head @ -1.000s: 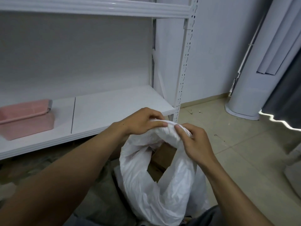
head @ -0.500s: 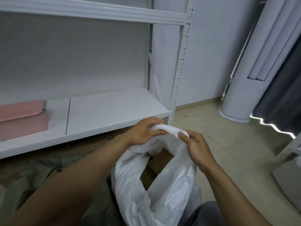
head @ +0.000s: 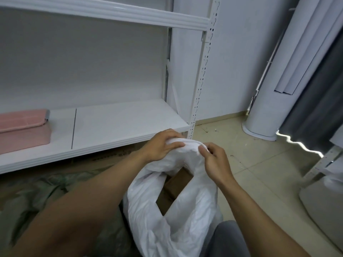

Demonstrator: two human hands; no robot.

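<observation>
A crumpled white plastic bag (head: 181, 217) hangs in front of me, below the shelf's front edge. My left hand (head: 161, 145) grips the bunched top of the bag from the left. My right hand (head: 213, 160) pinches the same bunched top from the right, fingers curled round the plastic. Through a gap in the bag I see a brown cardboard box (head: 174, 184) behind or inside it; which of the two I cannot tell.
A white metal shelf rack (head: 118, 123) stands ahead, with a pink tray (head: 24, 120) on its left part. Its perforated post (head: 202, 71) rises just beyond my hands. A white cylindrical unit (head: 263, 115) and grey curtain (head: 315, 101) stand right. Greenish sacking (head: 37, 191) lies on the floor left.
The view has shifted slightly rightward. Both hands keep hold of the bag's top, and my right fingers have curled tighter round the bunched plastic.
</observation>
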